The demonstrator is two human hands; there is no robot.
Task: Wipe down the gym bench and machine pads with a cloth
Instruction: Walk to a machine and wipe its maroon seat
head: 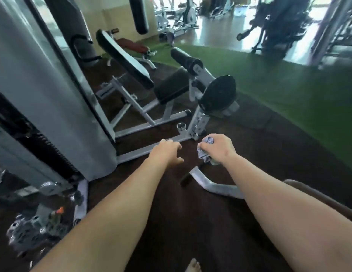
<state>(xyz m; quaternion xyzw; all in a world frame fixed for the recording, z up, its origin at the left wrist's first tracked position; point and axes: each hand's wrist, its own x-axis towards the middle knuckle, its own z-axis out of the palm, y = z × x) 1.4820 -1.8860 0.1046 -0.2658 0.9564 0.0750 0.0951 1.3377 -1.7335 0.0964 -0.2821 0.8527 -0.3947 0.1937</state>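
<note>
Our right hand [218,149] is out in front, fist tight round the cloth [204,154]. The cloth is a bunched wad of pale patterned fabric, poking out above the knuckles and hanging below the thumb side. Just under that fist sits a curved grey handle bar [214,186] with a black grip at its near end; we cannot tell if the cloth touches it.

Beside it, our left hand [167,152] holds nothing, with fingers loosely curled and palm down. Its fingertips line up with the grey frame rail [143,152] on the floor, though contact is unclear. Both bare forearms reach in from the bottom corners, and a bare foot [193,265] peeks in at the lower edge.

Ahead stands the machine: a round black pad [218,93] nearest us on its grey post, and a black seat pad [171,85] behind it. A black roller pad [184,57] sits above the seat, and a tilted backrest [124,57] leans away to the left. The cloth is well short of all four.

To the left rises the grey weight stack housing [53,91]. The dark brown floor [191,222] runs beneath us and meets green turf [289,99] on the right. A brown pad edge [318,197] shows at the right, under our forearm. Far back hangs a black punching bag [138,14].
</note>
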